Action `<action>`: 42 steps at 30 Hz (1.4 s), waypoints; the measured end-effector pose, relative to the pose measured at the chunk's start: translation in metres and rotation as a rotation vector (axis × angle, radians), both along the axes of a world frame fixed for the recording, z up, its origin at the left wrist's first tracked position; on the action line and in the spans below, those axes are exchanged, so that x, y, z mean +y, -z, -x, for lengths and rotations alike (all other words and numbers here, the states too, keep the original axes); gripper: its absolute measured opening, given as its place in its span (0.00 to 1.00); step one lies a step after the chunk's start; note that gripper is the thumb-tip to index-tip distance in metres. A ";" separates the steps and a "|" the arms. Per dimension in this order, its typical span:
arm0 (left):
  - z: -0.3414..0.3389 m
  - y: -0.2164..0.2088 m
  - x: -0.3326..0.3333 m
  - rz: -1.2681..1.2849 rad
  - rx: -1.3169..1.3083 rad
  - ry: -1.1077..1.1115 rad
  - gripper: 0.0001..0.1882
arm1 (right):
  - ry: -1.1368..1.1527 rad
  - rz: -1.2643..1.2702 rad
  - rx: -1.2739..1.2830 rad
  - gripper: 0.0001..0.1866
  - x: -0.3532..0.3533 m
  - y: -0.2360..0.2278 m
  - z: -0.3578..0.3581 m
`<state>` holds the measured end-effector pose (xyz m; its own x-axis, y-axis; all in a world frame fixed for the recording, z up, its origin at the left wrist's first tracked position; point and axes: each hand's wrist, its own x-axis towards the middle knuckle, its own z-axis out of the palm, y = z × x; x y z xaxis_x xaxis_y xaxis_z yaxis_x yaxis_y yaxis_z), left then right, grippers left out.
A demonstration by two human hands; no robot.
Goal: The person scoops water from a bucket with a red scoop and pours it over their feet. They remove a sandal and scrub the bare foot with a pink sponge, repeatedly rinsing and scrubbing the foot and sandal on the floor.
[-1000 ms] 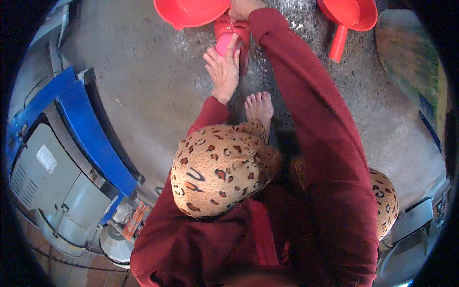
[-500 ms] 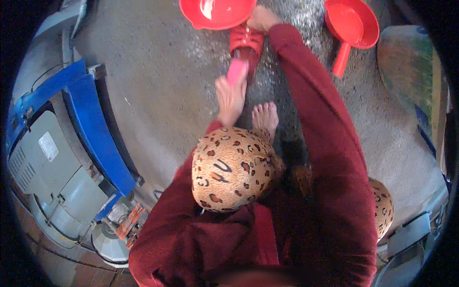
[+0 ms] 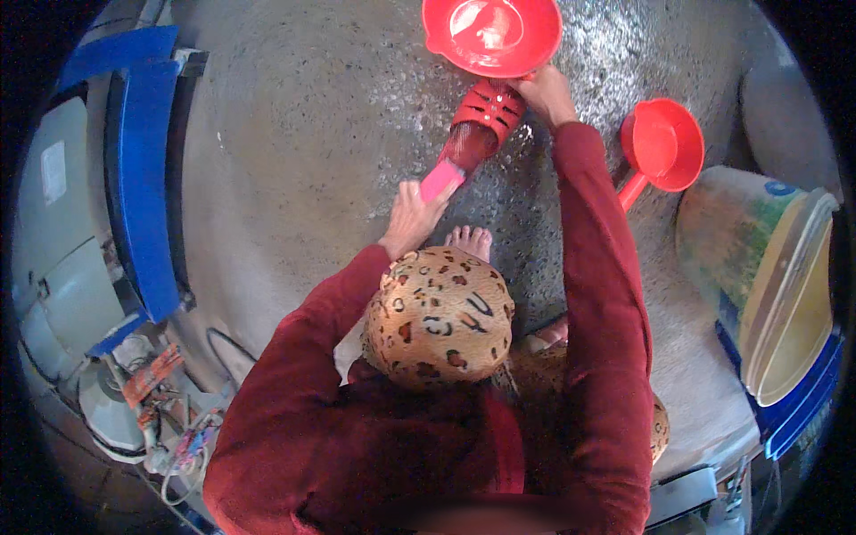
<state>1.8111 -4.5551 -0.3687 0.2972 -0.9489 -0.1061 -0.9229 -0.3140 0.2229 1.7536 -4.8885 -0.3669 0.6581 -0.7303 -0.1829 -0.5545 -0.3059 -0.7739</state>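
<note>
On the wet floor ahead of my bare foot lies a red slide sandal [image 3: 489,114], its strap cut with dark slots and its toe end pointing away from me. My left hand [image 3: 414,216] is closed on a pink scrub brush [image 3: 440,181], which rests against the sandal's heel end. Just beyond the strap, my right hand [image 3: 547,94] is closed around the handle of a red dipper [image 3: 492,36]. The dipper's round bowl is held over the floor past the sandal, with bright reflections inside it. Part of the handle is hidden by my fingers.
A second red dipper [image 3: 664,147] lies on the floor to the right. Beside it a large pale bucket [image 3: 758,267] lies on its side. A grey machine [image 3: 71,232] with a blue frame [image 3: 152,196] stands at the left. My patterned knee [image 3: 440,316] is raised in front.
The view has shifted, so the scene sits lower. The held dipper has moved right relative to the sandal. The brush stays at the sandal's heel end, now less blurred.
</note>
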 end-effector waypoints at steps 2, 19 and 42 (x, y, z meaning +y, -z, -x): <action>-0.007 -0.006 0.005 -0.002 0.003 0.026 0.28 | -0.090 0.014 0.003 0.19 -0.015 -0.031 0.000; -0.012 -0.060 -0.165 0.423 1.315 -0.750 0.22 | -0.471 0.685 0.359 0.05 -0.019 -0.258 0.070; 0.005 -0.317 -0.455 -0.333 -0.595 0.083 0.21 | 0.531 0.616 -0.133 0.22 -0.154 -0.336 0.405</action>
<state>1.8059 -5.0104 -0.0519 0.3230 -0.9161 -0.2376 -0.8822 -0.2006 -0.4260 1.3483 -5.0426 -0.0312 0.1852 -0.8942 0.4075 -0.6600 -0.4204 -0.6227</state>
